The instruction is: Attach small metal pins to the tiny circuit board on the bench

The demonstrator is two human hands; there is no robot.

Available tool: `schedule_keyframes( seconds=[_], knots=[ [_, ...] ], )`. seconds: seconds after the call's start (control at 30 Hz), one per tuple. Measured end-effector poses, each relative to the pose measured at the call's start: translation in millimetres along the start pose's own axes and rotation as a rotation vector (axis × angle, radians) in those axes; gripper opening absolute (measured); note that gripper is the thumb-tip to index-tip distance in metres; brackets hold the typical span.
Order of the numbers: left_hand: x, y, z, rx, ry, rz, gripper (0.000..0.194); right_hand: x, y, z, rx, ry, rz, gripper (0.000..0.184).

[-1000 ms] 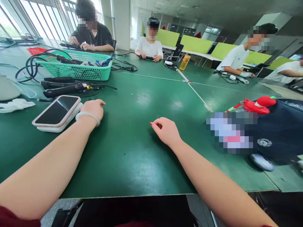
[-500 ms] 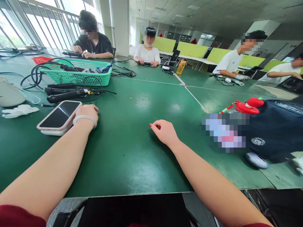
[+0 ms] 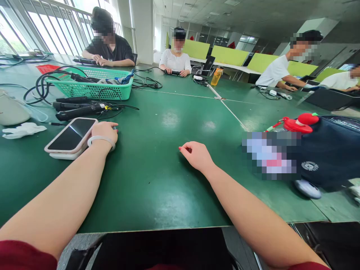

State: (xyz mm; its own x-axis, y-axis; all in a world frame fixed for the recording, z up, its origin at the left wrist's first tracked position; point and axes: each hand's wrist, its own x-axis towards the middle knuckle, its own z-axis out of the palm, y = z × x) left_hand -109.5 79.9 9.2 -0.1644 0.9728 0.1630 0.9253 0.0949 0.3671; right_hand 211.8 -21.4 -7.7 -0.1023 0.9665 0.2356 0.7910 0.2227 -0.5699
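My left hand (image 3: 104,132), with a white band round its wrist, rests on the green table (image 3: 157,180) right beside a phone (image 3: 71,135). Its forefinger points to the right, and the other fingers are curled and mostly hidden. The phone lies screen up on a white object (image 3: 66,156). My right hand (image 3: 197,154) lies on its side near the middle of the table. Thumb and fingers are bent together into a loose closed shape, with a small gap and nothing seen in it.
A green basket (image 3: 118,91) with cables and tools stands at the back left. Before it lie black handheld devices (image 3: 80,111) and a white tissue (image 3: 24,130). To the right are a dark bag (image 3: 332,153), a mouse (image 3: 308,189) and a red bottle top (image 3: 300,123). Several people sit across the table.
My left forefinger is stretched out further to the right. My right hand has hardly moved. At the far right a person leans forward, and a dark panel there has shifted.
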Motion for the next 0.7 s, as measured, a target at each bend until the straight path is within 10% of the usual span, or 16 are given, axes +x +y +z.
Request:
schedule_keyframes(
  seconds=[0.3, 0.57, 0.7],
  knots=[
    [0.3, 4.6, 19.5, -0.011, -0.043, -0.081, 0.023, 0.4, -1.6, 1.1, -0.01, -0.056, 0.004, 0.03],
    [-63.4, 71.8, 30.1, -0.594, -0.379, 0.425, 0.015, 1.6, -2.1, 4.0, -0.046, -0.144, -0.042, 0.024],
    [-69.3, 74.9, 23.3, -0.544, -0.303, 0.472, 0.014, 2.8, -1.7, 4.9, -0.032, -0.13, -0.025, 0.021]
  ],
)
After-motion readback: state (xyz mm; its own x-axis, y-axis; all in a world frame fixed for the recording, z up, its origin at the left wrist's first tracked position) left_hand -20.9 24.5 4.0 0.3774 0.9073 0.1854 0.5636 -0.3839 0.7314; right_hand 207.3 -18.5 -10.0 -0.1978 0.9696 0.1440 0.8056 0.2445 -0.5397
